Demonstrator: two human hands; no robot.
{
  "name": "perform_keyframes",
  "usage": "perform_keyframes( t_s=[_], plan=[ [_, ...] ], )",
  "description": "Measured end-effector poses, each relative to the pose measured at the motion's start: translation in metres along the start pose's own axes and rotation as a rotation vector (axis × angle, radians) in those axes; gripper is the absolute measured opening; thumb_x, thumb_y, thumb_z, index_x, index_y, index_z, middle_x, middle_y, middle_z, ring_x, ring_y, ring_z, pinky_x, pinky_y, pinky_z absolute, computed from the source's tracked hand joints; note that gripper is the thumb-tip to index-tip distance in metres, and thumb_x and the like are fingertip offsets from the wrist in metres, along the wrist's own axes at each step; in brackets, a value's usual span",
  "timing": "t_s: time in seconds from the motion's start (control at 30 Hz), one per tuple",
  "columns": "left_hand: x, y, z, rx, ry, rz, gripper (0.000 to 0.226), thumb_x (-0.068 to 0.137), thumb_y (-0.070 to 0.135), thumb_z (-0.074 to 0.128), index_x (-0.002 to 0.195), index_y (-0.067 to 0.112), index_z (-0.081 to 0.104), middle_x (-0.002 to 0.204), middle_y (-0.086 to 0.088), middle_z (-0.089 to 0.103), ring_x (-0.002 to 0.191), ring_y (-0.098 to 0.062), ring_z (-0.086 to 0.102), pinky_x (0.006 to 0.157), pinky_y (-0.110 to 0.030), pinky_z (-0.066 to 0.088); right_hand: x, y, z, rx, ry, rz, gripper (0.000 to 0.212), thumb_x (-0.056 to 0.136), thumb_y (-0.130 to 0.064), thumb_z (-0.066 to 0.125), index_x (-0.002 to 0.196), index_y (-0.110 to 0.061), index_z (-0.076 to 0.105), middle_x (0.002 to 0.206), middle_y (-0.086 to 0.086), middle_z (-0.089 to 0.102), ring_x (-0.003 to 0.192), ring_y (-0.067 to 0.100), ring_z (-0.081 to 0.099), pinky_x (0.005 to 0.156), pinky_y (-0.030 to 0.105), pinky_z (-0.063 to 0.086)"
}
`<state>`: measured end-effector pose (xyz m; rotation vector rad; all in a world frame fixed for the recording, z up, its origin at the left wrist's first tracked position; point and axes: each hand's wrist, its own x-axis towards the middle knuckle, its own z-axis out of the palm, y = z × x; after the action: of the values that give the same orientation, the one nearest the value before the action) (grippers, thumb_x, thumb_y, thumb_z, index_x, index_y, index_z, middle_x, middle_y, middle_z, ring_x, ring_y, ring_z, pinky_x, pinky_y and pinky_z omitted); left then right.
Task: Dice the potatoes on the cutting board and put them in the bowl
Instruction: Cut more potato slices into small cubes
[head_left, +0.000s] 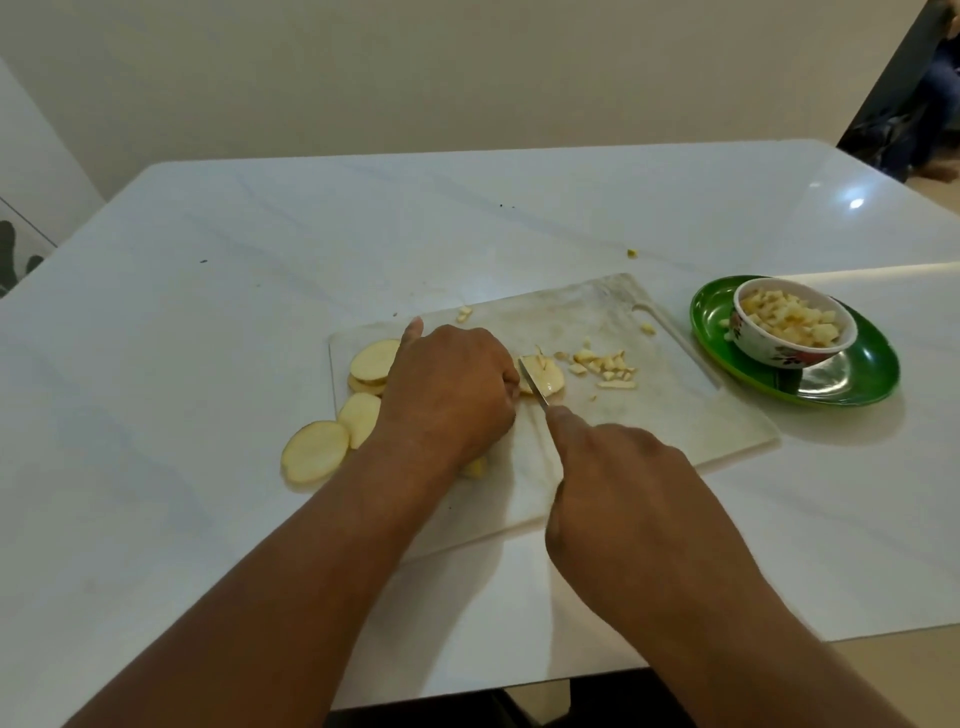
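A white cutting board (649, 415) lies on the table. My left hand (452, 389) holds down a potato slice (551, 380) with curled fingers. My right hand (623, 499) grips a knife (535, 387), forefinger along its spine, and the blade stands across that slice. Small diced pieces (605, 366) lie just right of the blade. Several round slices (371, 361) sit at the board's left end, and one slice (314, 452) lies off it on the table. A patterned bowl (795, 351) holding diced potato stands on a green plate (852, 379) to the right.
The white table (311, 234) stretches far behind and left of the board. A stray potato bit (632, 253) lies behind the board. A person's legs (930, 119) show at the far right, beyond the table's corner.
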<state>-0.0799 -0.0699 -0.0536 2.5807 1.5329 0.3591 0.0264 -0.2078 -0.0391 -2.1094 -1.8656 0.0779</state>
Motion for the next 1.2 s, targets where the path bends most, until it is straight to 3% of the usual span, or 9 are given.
perform_keyframes(
  t_s=[0.2,0.4,0.5,0.6,0.8,0.97,1.07,1.13,1.2],
  plan=[
    [0.0,-0.005,0.006,-0.111,0.073,-0.003,0.012,0.093,0.037,0.069,0.089,0.036,0.081,0.088,0.013,0.075,0.082,-0.009,0.06,0.117,-0.047,0.033,-0.029,0.002,-0.016,0.006,-0.052,0.063,0.067,0.092,-0.018,0.04,0.154,-0.032,0.015,0.106,-0.007,0.056,0.083,0.013,0.053,0.061,0.022,0.037],
    [-0.002,-0.005,0.005,-0.112,0.064,-0.028,0.016,0.094,0.04,0.066,0.088,0.036,0.08,0.09,0.014,0.076,0.084,-0.01,0.063,0.114,-0.049,0.036,-0.008,-0.003,-0.024,-0.043,0.054,0.027,0.058,0.092,-0.018,0.043,0.148,-0.029,0.03,0.096,-0.005,0.057,0.074,0.011,0.051,0.05,0.018,0.029],
    [-0.002,-0.004,0.004,-0.107,0.054,-0.045,0.017,0.094,0.037,0.065,0.085,0.037,0.08,0.087,0.014,0.076,0.082,-0.01,0.062,0.113,-0.05,0.037,0.012,-0.008,-0.013,-0.059,0.05,0.021,0.049,0.094,-0.018,0.044,0.141,-0.026,0.039,0.102,-0.002,0.06,0.074,0.013,0.049,0.055,0.019,0.032],
    [-0.002,-0.003,0.003,-0.063,0.042,-0.047,0.022,0.094,0.032,0.062,0.086,0.04,0.08,0.088,0.014,0.076,0.084,-0.01,0.063,0.113,-0.049,0.038,0.019,-0.009,-0.004,-0.015,0.025,0.01,0.045,0.093,-0.016,0.045,0.137,-0.025,0.042,0.093,-0.004,0.053,0.073,0.012,0.049,0.057,0.02,0.033],
    [0.0,-0.003,0.008,-0.016,0.064,-0.03,0.019,0.096,0.04,0.06,0.097,0.042,0.079,0.098,0.015,0.076,0.093,-0.011,0.064,0.118,-0.048,0.031,0.0,-0.003,0.002,0.019,-0.029,0.021,0.063,0.092,-0.014,0.042,0.151,-0.026,0.026,0.098,-0.003,0.057,0.077,0.012,0.055,0.06,0.021,0.041],
    [0.003,-0.008,0.011,-0.047,0.085,-0.022,0.014,0.093,0.047,0.067,0.091,0.041,0.079,0.092,0.016,0.075,0.09,-0.009,0.065,0.115,-0.048,0.034,-0.032,0.002,-0.008,0.007,-0.099,0.086,0.069,0.094,-0.019,0.039,0.154,-0.033,0.01,0.108,-0.009,0.054,0.078,0.011,0.05,0.056,0.023,0.033],
    [0.001,-0.006,0.007,-0.065,0.092,-0.011,0.013,0.093,0.041,0.068,0.087,0.039,0.079,0.085,0.014,0.075,0.085,-0.009,0.065,0.111,-0.046,0.038,-0.04,0.003,-0.026,-0.035,-0.1,0.096,0.068,0.094,-0.023,0.04,0.153,-0.038,0.007,0.109,-0.01,0.055,0.086,0.012,0.055,0.068,0.025,0.041],
    [-0.001,-0.005,0.003,-0.11,0.059,-0.011,0.014,0.093,0.036,0.069,0.086,0.033,0.081,0.078,0.011,0.074,0.076,-0.01,0.066,0.1,-0.041,0.048,-0.03,0.007,-0.038,-0.042,0.037,0.077,0.062,0.095,-0.024,0.042,0.151,-0.038,0.017,0.104,-0.01,0.058,0.085,0.013,0.058,0.071,0.029,0.043],
    [-0.003,-0.005,-0.004,-0.21,0.001,-0.039,0.01,0.091,0.038,0.074,0.088,0.031,0.081,0.076,0.011,0.074,0.069,-0.007,0.067,0.086,-0.035,0.056,-0.004,0.017,-0.044,0.056,0.13,0.135,0.046,0.095,-0.02,0.043,0.139,-0.034,0.039,0.104,-0.006,0.062,0.086,0.018,0.053,0.072,0.033,0.039]
  ],
)
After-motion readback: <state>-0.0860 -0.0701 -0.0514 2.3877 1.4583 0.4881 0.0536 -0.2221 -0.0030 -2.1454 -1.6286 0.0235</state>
